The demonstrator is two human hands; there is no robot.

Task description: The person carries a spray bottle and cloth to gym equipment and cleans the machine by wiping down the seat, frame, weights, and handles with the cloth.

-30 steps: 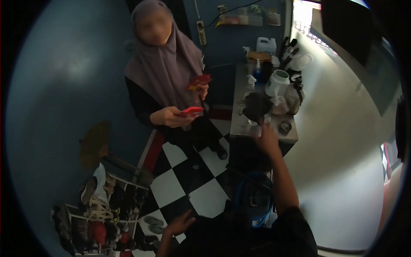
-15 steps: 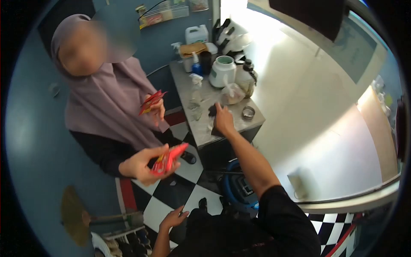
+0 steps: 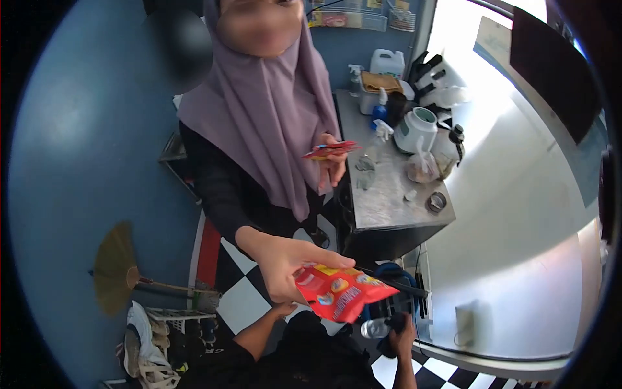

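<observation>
Low in front of me, my right hand (image 3: 403, 337) is closed around the black part of a clear container (image 3: 374, 329). I cannot make out exactly what kind of container it is. My left hand (image 3: 283, 310) is near my body, partly covered by a co-worker's outstretched hand (image 3: 278, 262), so its fingers are hard to read. That co-worker's hand grips a red snack packet (image 3: 340, 292) directly before me, above and between my hands. More red packets (image 3: 334, 150) are in the co-worker's other hand (image 3: 334, 170), close to the chest.
A metal-topped table (image 3: 382, 211) carries a white jar (image 3: 414, 129), spray bottles, a tied plastic bag (image 3: 422, 167) and a small round tin (image 3: 436, 202). Blue equipment (image 3: 389, 269) stands below. A shoe rack (image 3: 172, 314) and a broom-like fan shape (image 3: 113, 269) are at left.
My right hand has left the tabletop with the black-topped clear container and come down near my body. The co-worker's red packet has come closer to me. My view has turned left.
</observation>
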